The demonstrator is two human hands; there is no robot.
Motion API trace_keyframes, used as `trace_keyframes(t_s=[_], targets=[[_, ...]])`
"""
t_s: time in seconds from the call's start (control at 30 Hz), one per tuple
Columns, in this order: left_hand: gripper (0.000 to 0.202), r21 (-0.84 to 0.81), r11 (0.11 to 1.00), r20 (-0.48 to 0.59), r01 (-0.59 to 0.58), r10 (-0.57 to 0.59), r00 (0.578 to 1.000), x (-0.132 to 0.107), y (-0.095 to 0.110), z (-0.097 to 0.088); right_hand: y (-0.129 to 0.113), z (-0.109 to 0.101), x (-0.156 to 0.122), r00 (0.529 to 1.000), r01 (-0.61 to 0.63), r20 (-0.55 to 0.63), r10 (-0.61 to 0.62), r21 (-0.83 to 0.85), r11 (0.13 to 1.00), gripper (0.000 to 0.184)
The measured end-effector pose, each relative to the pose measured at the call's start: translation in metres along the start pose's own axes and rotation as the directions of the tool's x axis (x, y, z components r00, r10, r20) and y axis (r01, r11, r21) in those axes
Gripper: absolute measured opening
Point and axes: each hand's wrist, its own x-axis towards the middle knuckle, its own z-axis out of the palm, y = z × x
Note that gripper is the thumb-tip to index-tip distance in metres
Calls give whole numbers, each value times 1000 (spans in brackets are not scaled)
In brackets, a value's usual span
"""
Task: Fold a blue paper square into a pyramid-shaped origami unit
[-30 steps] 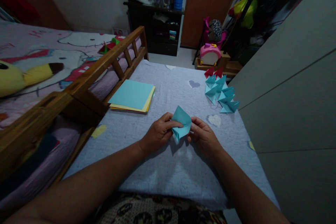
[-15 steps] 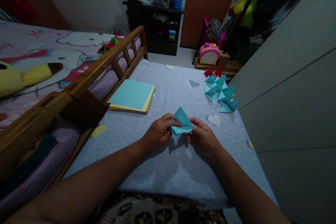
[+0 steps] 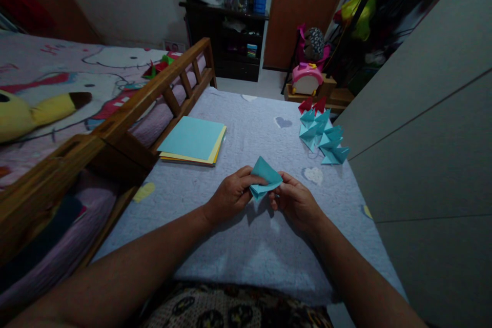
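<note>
A light-blue folded origami paper [image 3: 265, 174] is held between both hands just above the cloth-covered surface. My left hand [image 3: 234, 190] pinches its left side, thumb lying across the front and the other fingers behind. At the right corner, my right hand [image 3: 295, 197] grips the paper with closed fingertips; part of that grip is hidden behind the fold. A stack of square coloured paper [image 3: 194, 137], blue on top with yellow and orange below, lies to the left. Several folded blue paper pieces [image 3: 323, 136] stand at the right, with red folded pieces [image 3: 312, 106] behind them.
A wooden bed rail [image 3: 154, 92] runs along the left side, with a yellow plush toy [image 3: 42, 113] on the bedding beyond. On the right rises a pale cabinet panel [image 3: 430, 128]. A pink toy case [image 3: 307, 79] sits past the far edge.
The paper has tilted slightly, its top point shifting a little left. My right fingers have moved slightly at its right corner, while my left hand stays nearly still.
</note>
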Motion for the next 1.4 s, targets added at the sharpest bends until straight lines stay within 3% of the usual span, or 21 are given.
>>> trace_keyframes(t_s=[0.43, 0.87, 1.07, 1.4], targets=[[29, 19, 999, 29, 32, -32, 999, 2, 1, 0, 4, 2, 2, 1000, 7, -9, -8, -58, 998, 34], [19, -15, 1000, 36, 26, -25, 999, 2, -1, 2, 8, 0, 1, 1000, 3, -10, -4, -161, 987, 31], [20, -34, 994, 25, 108, -107, 994, 1, 3, 3, 7, -2, 2, 1000, 1, -7, -2, -187, 982, 33], [10, -120, 990, 105, 71, -59, 993, 2, 5, 1, 10, -5, 4, 1000, 14, 14, -11, -257, 966, 37]])
